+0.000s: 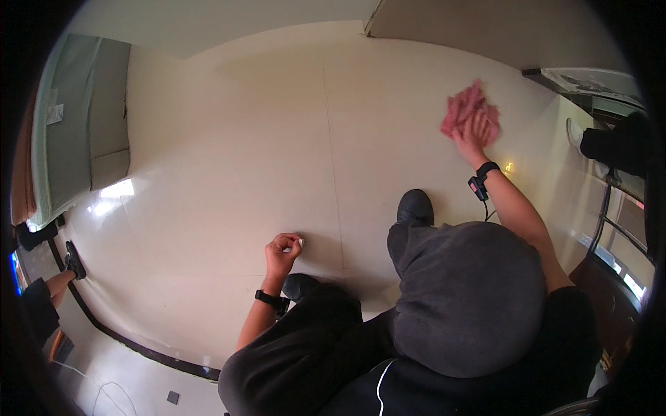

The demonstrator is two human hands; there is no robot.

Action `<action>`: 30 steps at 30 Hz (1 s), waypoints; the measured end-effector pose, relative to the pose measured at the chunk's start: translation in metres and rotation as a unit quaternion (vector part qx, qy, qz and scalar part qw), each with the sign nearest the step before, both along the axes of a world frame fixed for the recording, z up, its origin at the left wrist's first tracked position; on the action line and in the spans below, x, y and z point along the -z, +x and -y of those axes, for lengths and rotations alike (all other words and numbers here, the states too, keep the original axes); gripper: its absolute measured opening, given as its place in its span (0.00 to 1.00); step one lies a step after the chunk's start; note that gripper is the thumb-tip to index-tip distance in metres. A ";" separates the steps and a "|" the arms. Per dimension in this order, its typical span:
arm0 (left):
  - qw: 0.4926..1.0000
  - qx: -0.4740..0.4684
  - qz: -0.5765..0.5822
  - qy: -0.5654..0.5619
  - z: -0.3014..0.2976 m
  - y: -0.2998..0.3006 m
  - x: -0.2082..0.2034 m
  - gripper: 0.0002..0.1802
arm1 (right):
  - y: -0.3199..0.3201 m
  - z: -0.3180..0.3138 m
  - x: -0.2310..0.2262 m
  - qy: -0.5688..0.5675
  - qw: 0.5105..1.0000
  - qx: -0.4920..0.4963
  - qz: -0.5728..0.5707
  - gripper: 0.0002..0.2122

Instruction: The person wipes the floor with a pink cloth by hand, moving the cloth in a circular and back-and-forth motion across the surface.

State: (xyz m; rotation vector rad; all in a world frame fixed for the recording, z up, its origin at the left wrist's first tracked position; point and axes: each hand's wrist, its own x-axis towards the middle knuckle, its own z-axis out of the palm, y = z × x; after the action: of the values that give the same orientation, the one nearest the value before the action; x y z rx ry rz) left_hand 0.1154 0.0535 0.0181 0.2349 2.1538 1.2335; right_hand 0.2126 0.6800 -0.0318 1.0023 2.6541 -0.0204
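Out at the far right, my right hand [472, 132] lies on a crumpled pink cloth [477, 99] and grips it against the pale floor. The cloth bunches beyond the fingers, and its edges look slightly blurred. My left hand [281, 253] is closed near my left shoe, just above the floor. A small white thing [301, 243] shows at its fingertips, too small to name. Each wrist has a black band, and the right one carries a small device [477, 187] with a cable.
My right shoe [415, 206] stands between the hands. A grey padded piece of furniture [109, 111] is at the left, a large brownish panel [485, 35] at the top right. Other people's legs show at the left [61, 286] and right [610, 147] edges. A dark strip [139, 345] borders the floor lower left.
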 end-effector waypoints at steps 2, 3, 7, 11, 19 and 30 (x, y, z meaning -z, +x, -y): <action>0.999 -0.019 0.030 0.002 -0.009 -0.002 -0.003 0.11 | -0.012 0.028 -0.001 -0.038 0.988 -0.131 -0.071 0.45; 0.999 -0.017 0.031 0.002 -0.012 -0.003 -0.005 0.11 | -0.019 0.045 -0.003 -0.070 0.967 -0.198 -0.142 0.45; 0.998 -0.045 0.032 -0.007 0.007 -0.008 -0.011 0.11 | -0.086 0.160 -0.049 -0.222 0.889 -0.400 -0.005 0.42; 0.998 -0.049 0.037 0.010 -0.005 -0.010 -0.008 0.11 | -0.127 0.210 -0.056 -0.293 0.761 -0.579 0.003 0.44; 0.999 -0.046 -0.009 0.010 0.004 -0.004 -0.013 0.10 | -0.179 0.260 -0.044 -0.303 0.724 -0.617 -0.064 0.45; 0.995 -0.087 -0.049 -0.026 0.006 -0.018 -0.008 0.08 | -0.249 0.123 -0.025 -0.069 0.924 -0.338 -0.164 0.41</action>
State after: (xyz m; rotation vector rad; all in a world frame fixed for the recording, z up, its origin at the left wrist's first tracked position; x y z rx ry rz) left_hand 0.0976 0.0474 0.0260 0.0887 2.3279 1.2842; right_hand -0.0364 0.5570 -0.0071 -0.0034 3.1031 -0.2375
